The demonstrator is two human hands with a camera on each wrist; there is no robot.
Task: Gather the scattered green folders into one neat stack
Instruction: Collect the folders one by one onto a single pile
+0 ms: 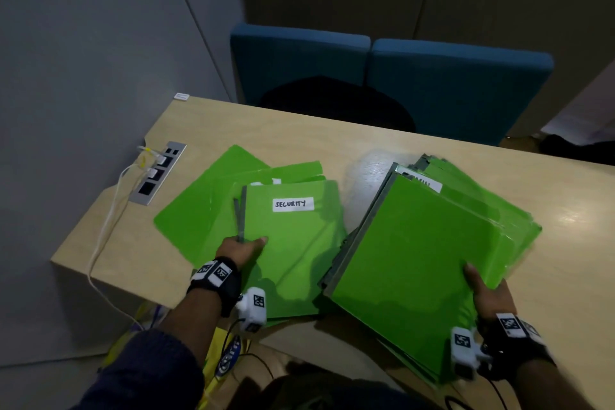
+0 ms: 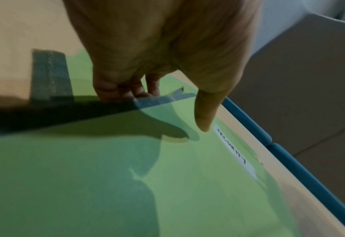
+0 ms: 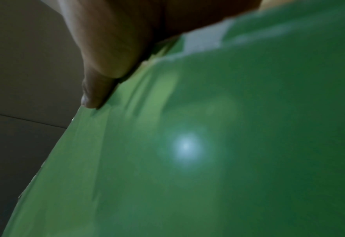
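Green folders lie in two groups on the pale wooden table (image 1: 416,150). On the left, a folder labelled SECURITY (image 1: 293,243) tops a few fanned folders (image 1: 199,206). My left hand (image 1: 241,248) grips its grey spine edge, fingers underneath and thumb above the cover; the left wrist view shows that folder (image 2: 126,184) and the thumb (image 2: 205,112). On the right, my right hand (image 1: 486,289) grips the near right corner of a thick, uneven stack of folders (image 1: 416,263), thumb on top. The right wrist view is filled by the stack's cover (image 3: 208,144).
A metal socket panel (image 1: 158,173) with white cables (image 1: 109,220) plugged in sits at the table's left edge. Two blue chairs (image 1: 449,90) stand behind the far edge. A yellow bag (image 1: 226,359) lies below the near edge. Bare tabletop shows to the far right.
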